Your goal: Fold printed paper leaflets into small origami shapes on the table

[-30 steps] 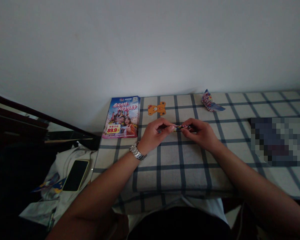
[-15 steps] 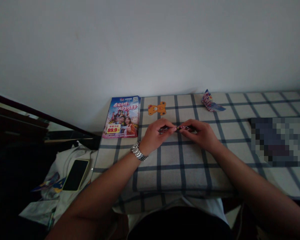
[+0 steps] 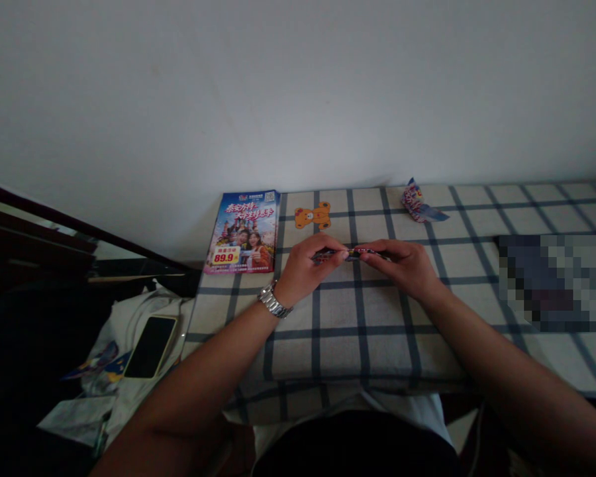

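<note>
Between both hands, just over the checked tablecloth, is a narrow folded strip of printed paper (image 3: 354, 254), dark and reddish along its edge. My left hand (image 3: 312, 266), with a silver watch above it at the wrist, pinches the strip's left part between thumb and fingers. From the other side my right hand (image 3: 406, 264) pinches it close to the middle. Much of the strip is hidden by the fingers. A stack of printed flyers (image 3: 243, 232) lies left of my left hand. Beyond the hands, a crumpled or folded piece of printed paper (image 3: 420, 204) rests near the wall.
A checked cloth (image 3: 387, 344) covers the table, which meets a pale wall. An orange bear picture (image 3: 312, 215) is behind my left hand. A blurred dark item (image 3: 541, 278) lies to the right. Below the table's left edge, a phone (image 3: 150, 346) rests on white bags.
My right hand has shifted slightly to the right along the strip, leaving a small gap between the two hands' fingertips. My left hand stays almost where it was.
</note>
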